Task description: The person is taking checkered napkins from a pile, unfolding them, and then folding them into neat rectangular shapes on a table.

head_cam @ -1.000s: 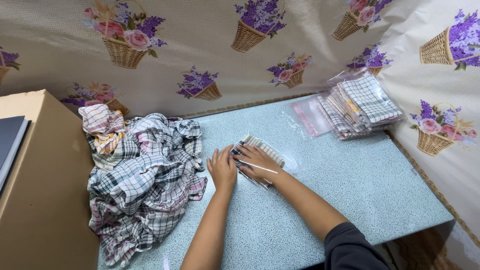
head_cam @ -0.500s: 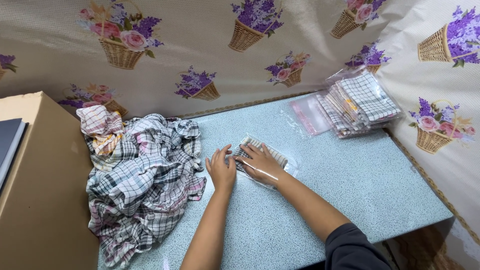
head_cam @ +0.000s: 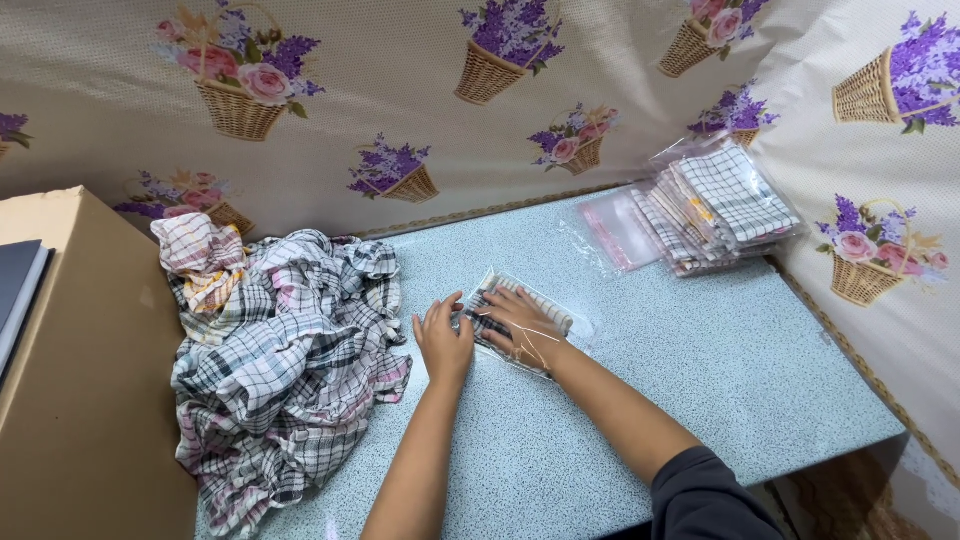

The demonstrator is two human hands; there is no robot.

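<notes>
Both hands, the left hand (head_cam: 443, 342) and right hand (head_cam: 520, 318), press flat with fingers spread on the bagged checked cloth (head_cam: 528, 310), keeping it flat on the worktop (head_cam: 700, 380).

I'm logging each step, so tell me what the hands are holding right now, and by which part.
Both hands press a folded checked cloth in a clear bag flat on the table: the left hand at its left end, the right hand on top. Nothing is lifted.
</notes>
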